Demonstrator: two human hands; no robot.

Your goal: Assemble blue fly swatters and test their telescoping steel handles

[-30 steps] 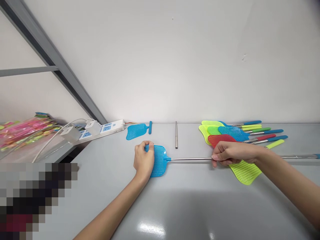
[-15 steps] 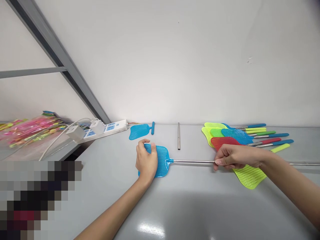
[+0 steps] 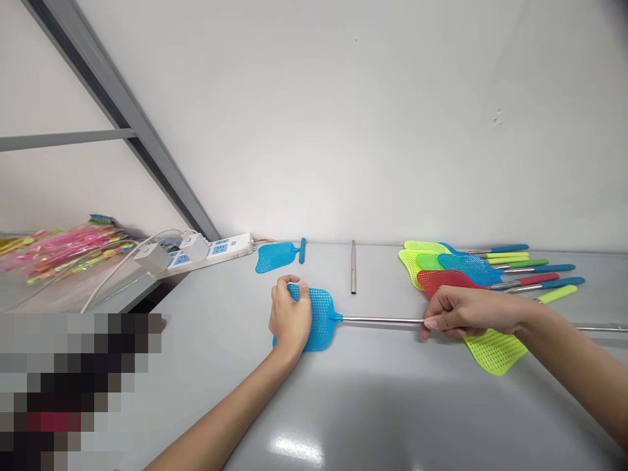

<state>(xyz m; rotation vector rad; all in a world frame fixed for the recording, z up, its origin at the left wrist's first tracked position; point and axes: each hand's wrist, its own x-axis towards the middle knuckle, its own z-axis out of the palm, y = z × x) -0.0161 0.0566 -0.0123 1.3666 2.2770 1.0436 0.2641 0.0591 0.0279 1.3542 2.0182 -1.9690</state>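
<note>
1. Pinching steel rod of blue fly swatter, right hand's thumb and fingers closed on it.
2. Curling left hand over swatter's mesh; can't tell if clamped.
3. Beyond, on grey table: metal tube, small blue swatter, multicolored swatter pile to right.

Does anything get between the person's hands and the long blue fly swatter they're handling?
Nothing visible does. The left hand is on its blue head, and the right hand grips its metal rod. A yellow-green swatter shows just past the right hand, not blocking that grip.
</note>
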